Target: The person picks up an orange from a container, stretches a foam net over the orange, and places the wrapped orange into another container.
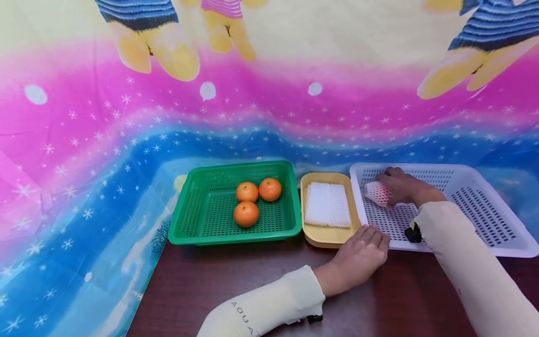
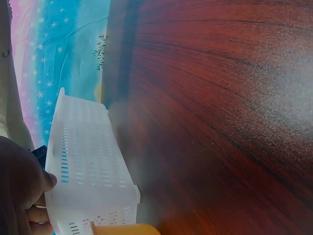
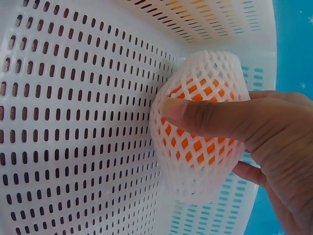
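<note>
In the white basket (image 1: 490,215), my right hand (image 1: 404,187) holds an orange in a white foam net sleeve (image 1: 378,193). The right wrist view shows the thumb (image 3: 195,113) laid across the net, with orange peel showing through its mesh; the other fingers are mostly hidden behind the fruit. At the basket's near left corner, my left hand (image 1: 358,257) grips the rim, the thumb (image 2: 49,180) against it in the left wrist view. Between the baskets stands a yellow tray (image 1: 322,237) bearing two stacks of flat white foam nets (image 1: 328,204).
A green basket (image 1: 236,238) on the left contains three bare oranges (image 1: 246,214). All the containers stand on a dark reddish-brown wooden table (image 1: 202,281). Behind them hangs a colourful cloth (image 1: 252,107) with snowflakes and cartoon figures.
</note>
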`<control>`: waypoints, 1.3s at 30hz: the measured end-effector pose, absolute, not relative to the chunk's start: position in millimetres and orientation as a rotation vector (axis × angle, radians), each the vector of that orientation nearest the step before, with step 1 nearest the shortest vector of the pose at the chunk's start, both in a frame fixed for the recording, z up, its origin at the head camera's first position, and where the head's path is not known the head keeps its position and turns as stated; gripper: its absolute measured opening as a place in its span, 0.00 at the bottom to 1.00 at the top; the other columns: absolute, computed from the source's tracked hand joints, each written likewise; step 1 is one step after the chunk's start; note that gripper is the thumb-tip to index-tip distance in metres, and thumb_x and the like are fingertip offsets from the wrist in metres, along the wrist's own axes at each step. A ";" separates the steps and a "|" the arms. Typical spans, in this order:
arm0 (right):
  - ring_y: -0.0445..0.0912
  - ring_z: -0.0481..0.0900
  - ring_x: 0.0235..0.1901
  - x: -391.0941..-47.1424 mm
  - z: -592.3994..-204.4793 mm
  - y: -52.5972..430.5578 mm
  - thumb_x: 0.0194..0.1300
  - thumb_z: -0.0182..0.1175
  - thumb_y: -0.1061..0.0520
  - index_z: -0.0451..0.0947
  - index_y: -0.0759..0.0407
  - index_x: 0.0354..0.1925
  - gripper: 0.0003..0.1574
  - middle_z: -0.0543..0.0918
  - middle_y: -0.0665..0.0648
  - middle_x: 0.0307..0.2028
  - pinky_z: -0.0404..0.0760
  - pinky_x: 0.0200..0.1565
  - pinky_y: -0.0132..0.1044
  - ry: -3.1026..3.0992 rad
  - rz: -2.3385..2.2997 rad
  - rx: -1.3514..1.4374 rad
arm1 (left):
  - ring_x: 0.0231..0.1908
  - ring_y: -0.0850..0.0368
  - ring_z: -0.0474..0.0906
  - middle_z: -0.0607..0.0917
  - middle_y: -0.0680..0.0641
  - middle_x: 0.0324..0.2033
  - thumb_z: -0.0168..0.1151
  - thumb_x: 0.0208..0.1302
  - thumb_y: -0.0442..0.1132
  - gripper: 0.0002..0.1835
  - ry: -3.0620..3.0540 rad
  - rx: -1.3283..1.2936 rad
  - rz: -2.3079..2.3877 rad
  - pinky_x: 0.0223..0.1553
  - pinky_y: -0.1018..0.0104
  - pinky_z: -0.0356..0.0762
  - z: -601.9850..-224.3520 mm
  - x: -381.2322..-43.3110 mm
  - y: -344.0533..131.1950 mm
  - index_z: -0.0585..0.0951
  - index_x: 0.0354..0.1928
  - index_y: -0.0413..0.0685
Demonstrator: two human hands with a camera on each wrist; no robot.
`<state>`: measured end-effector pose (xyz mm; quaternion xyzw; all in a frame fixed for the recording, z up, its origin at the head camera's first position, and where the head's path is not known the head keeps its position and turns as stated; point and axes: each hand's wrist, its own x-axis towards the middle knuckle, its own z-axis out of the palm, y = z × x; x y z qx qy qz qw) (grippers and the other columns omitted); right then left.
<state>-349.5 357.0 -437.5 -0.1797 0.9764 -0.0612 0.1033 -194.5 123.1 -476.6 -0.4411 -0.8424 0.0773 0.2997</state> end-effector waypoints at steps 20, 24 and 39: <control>0.72 0.54 0.72 -335.6 -408.7 300.5 0.64 0.67 0.52 0.67 0.63 0.71 0.41 0.64 0.74 0.69 0.49 0.68 0.76 3.030 -0.389 -0.647 | 0.59 0.56 0.82 0.88 0.50 0.55 0.63 0.71 0.41 0.16 -2.321 -1.021 -0.336 0.61 0.60 0.77 -439.2 -166.6 -8.7 0.83 0.58 0.49; 0.68 0.63 0.69 -319.5 -400.9 257.1 0.70 0.64 0.52 0.71 0.64 0.67 0.33 0.71 0.70 0.66 0.58 0.69 0.72 3.039 -0.516 -0.775 | 0.57 0.48 0.82 0.87 0.46 0.53 0.68 0.65 0.37 0.19 -2.359 -0.829 -0.420 0.57 0.51 0.80 -443.4 -158.8 -69.9 0.82 0.58 0.45; 0.52 0.72 0.67 -298.4 -402.3 72.1 0.71 0.65 0.44 0.65 0.58 0.72 0.40 0.71 0.58 0.68 0.75 0.66 0.47 2.661 -0.586 -1.073 | 0.70 0.31 0.69 0.79 0.31 0.64 0.63 0.71 0.34 0.25 -2.755 -0.293 -0.445 0.68 0.30 0.64 -453.4 -156.0 -192.3 0.75 0.68 0.33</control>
